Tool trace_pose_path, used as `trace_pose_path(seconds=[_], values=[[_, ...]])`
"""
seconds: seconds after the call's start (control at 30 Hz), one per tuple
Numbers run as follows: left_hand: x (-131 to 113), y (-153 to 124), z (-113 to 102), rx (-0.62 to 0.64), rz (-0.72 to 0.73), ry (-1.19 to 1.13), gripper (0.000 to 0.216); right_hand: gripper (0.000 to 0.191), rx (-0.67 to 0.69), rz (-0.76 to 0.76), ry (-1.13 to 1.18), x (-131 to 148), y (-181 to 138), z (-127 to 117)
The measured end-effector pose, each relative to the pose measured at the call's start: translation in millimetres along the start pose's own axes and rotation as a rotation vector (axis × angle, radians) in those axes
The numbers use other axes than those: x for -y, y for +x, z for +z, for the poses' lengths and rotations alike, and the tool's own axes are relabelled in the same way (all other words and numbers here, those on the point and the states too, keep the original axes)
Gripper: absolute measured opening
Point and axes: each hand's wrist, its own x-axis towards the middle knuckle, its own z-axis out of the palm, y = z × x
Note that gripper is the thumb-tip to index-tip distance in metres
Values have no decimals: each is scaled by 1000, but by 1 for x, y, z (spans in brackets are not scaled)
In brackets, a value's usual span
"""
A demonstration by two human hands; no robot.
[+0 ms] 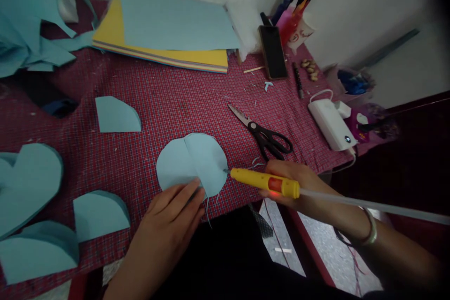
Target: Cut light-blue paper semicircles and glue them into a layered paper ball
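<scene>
My right hand is wrapped round a yellow glue gun, with a long translucent glue stick running out of its back end. The gun's nozzle is at the right edge of a light blue paper piece, made of overlapping rounded parts. Thin glue strings hang from its lower edge. My left hand lies with its fingers stretched over the lower edge of that piece, pressing it on the checked cloth. Black-handled scissors lie partly open beyond the glue gun.
Folded blue paper pieces and a heart-like stack lie at left. Behind are a stack of coloured sheets, a phone, squeeze bottles and blue paper scraps. A white power bank sits by the right edge.
</scene>
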Motion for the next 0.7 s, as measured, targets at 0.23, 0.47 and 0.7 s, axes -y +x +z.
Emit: trace_pose_path(seconds=[0.23, 0.47, 0.7], values=[[-1, 2, -1, -12, -11, 20, 28, 25, -141, -43, -48, 0, 27, -8], [-2, 2, -2, 8, -35, 65, 33, 27, -192, -131, -78, 1, 53, -10], [0, 3, -4, 9, -48, 69, 34, 28, -195, -159, -70, 8, 70, -13]])
